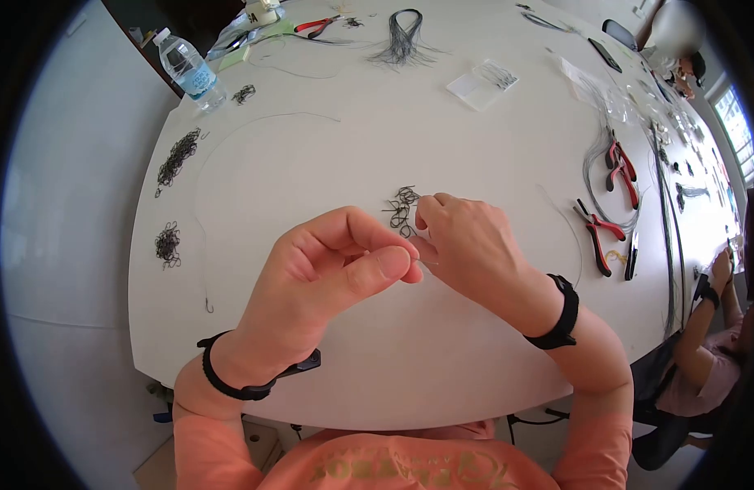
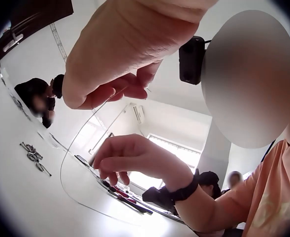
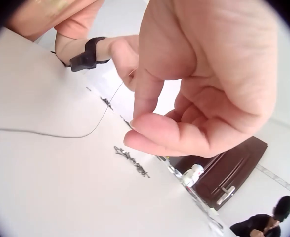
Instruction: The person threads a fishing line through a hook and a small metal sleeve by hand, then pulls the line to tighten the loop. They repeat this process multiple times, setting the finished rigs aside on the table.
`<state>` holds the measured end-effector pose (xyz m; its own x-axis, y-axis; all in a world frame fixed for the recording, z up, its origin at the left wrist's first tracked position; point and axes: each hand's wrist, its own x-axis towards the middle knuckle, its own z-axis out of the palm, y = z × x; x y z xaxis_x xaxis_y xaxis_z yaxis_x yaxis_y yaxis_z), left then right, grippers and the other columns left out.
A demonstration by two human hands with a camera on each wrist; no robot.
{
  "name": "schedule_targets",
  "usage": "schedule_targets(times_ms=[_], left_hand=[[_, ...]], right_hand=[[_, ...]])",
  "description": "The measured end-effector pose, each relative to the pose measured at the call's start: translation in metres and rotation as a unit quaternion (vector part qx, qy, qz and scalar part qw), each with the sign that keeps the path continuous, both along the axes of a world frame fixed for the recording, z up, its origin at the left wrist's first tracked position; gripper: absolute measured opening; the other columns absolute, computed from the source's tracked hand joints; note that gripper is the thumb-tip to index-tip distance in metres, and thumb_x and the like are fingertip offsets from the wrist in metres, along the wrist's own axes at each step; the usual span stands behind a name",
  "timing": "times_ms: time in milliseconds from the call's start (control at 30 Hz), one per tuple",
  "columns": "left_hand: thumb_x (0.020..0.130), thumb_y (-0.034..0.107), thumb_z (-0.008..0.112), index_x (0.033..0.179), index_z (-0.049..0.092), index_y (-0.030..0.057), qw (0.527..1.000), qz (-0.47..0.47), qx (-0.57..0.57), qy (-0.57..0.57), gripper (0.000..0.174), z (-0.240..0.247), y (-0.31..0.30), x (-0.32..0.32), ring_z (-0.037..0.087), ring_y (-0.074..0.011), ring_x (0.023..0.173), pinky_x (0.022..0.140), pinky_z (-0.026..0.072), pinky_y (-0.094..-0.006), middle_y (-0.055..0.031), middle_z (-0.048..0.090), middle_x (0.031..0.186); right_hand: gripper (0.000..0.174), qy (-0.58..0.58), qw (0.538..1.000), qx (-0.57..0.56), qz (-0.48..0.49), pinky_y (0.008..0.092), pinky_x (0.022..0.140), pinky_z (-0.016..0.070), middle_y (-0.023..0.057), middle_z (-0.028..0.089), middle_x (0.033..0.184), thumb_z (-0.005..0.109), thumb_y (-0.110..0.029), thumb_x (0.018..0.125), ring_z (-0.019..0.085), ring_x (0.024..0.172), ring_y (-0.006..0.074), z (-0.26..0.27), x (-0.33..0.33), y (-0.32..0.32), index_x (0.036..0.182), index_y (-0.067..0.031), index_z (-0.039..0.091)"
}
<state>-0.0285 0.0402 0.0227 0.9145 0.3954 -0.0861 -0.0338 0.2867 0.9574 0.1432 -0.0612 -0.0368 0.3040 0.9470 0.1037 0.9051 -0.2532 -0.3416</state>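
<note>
Delicately, the left hand (image 1: 332,261) pinches one thin line (image 3: 39,132) between thumb and fingers; the right hand's (image 1: 475,237) fingers curl, whether around anything one cannot tell. A slack pinch could let the springy line slip, snagging the fishhook pile (image 1: 403,214) near twelve o'clock. Three more piles (image 1: 168,245) lie from nine to eleven, one bottle (image 1: 199,80) at ten.

Broad white smooth-topped table (image 1: 491,139), near edge curved. Plain pale-grey wall (image 1: 75,204) at left. Dark red-brown door (image 3: 239,165), silvery lever handle (image 3: 226,195). Bright rectangular window (image 1: 736,135), right; strong glare on table's right side.
</note>
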Motion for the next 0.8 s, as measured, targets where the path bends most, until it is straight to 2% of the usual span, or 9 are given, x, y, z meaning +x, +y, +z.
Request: schedule_targets(times_ms=[100,167,200,267,333,467,533,600,800], left_hand=[[0.095,0.016,0.066,0.096,0.063,0.0049,1.000,0.007,-0.008,-0.016,0.011,-0.001,0.000,0.000,0.059,-0.0142,0.089,0.084,0.0472,-0.0315,-0.0041,0.063,0.090],[0.095,0.013,0.066,0.097,0.064,0.0044,0.999,0.009,-0.014,-0.029,0.009,-0.005,0.000,0.002,0.061,-0.0137,0.090,0.082,0.0477,-0.0308,-0.0040,0.064,0.090],[0.094,0.009,0.066,0.097,0.065,0.0035,1.000,0.020,0.006,-0.018,0.007,-0.008,0.000,0.003,0.062,-0.0136,0.089,0.080,0.0482,-0.0293,-0.0043,0.064,0.090],[0.093,0.006,0.066,0.097,0.065,0.0026,0.999,0.033,0.027,-0.008,0.005,-0.014,0.004,0.003,0.064,-0.0135,0.088,0.077,0.0488,-0.0279,-0.0046,0.065,0.090],[0.091,0.000,0.068,0.094,0.067,0.0009,0.957,0.040,0.287,0.029,0.004,-0.019,0.008,0.004,0.067,-0.0132,0.085,0.073,0.0493,-0.0252,-0.0047,0.066,0.090],[0.090,-0.001,0.070,0.090,0.069,0.0001,0.952,0.036,0.294,0.081,0.001,-0.020,0.002,0.009,0.067,-0.0125,0.084,0.072,0.0480,-0.0242,-0.0044,0.067,0.089],[0.089,-0.001,0.071,0.090,0.070,0.0007,0.962,0.030,0.253,0.097,0.002,-0.024,0.000,0.010,0.065,-0.0105,0.083,0.069,0.0453,-0.0230,-0.0036,0.067,0.088],[0.089,-0.001,0.071,0.090,0.070,0.0011,0.957,0.023,0.274,0.094,0.002,-0.025,-0.002,0.009,0.064,-0.0097,0.083,0.068,0.0442,-0.0227,-0.0036,0.067,0.088],[0.090,0.000,0.070,0.092,0.071,0.0017,0.957,0.003,0.279,0.080,0.003,-0.025,-0.008,0.008,0.062,-0.0081,0.081,0.066,0.0439,-0.0221,-0.0034,0.068,0.089]], right_hand=[[0.017,-0.028,0.999,-0.015,-0.023,0.0412,0.061,0.0502,0.0092,0.067,0.083,0.070,-0.017,0.084,0.066,0.071,0.0312,-0.009,-0.003,0.005,0.083,-0.0035,0.060],[0.010,-0.035,0.999,-0.005,0.015,0.0385,0.059,0.0519,0.0092,0.066,0.079,0.062,-0.012,0.088,0.067,0.071,0.0281,-0.007,0.000,0.001,0.084,-0.0034,0.060],[0.010,-0.035,0.999,-0.004,0.015,0.0385,0.059,0.0519,0.0092,0.066,0.079,0.062,-0.012,0.088,0.067,0.071,0.0281,-0.004,0.002,-0.003,0.084,-0.0034,0.060],[0.008,-0.015,0.996,0.088,-0.003,0.0356,0.056,0.0505,0.0075,0.065,0.076,0.064,-0.010,0.087,0.067,0.066,0.0249,0.006,0.003,-0.015,0.083,-0.0054,0.059],[0.009,0.010,0.990,0.143,-0.005,0.0333,0.054,0.0491,0.0058,0.064,0.074,0.068,-0.007,0.084,0.065,0.062,0.0229,0.020,0.003,-0.029,0.083,-0.0062,0.059],[0.019,0.037,0.958,0.283,0.008,0.0270,0.045,0.0439,0.0019,0.061,0.070,0.076,0.000,0.076,0.061,0.054,0.0173,0.032,-0.004,-0.054,0.083,-0.0070,0.059],[0.021,0.023,0.953,0.300,0.012,0.0257,0.044,0.0418,-0.0002,0.059,0.069,0.077,0.000,0.074,0.059,0.051,0.0151,0.030,-0.005,-0.060,0.083,-0.0077,0.060],[0.022,-0.006,0.946,0.321,0.051,0.0264,0.044,0.0418,-0.0016,0.058,0.067,0.078,-0.001,0.073,0.057,0.051,0.0136,0.027,-0.009,-0.064,0.082,-0.0088,0.059],[0.022,-0.016,0.939,0.338,0.069,0.0255,0.044,0.0426,0.0015,0.066,0.086,0.078,-0.004,0.073,0.059,0.055,0.0125,0.018,-0.015,-0.063,0.083,-0.0077,0.059]])
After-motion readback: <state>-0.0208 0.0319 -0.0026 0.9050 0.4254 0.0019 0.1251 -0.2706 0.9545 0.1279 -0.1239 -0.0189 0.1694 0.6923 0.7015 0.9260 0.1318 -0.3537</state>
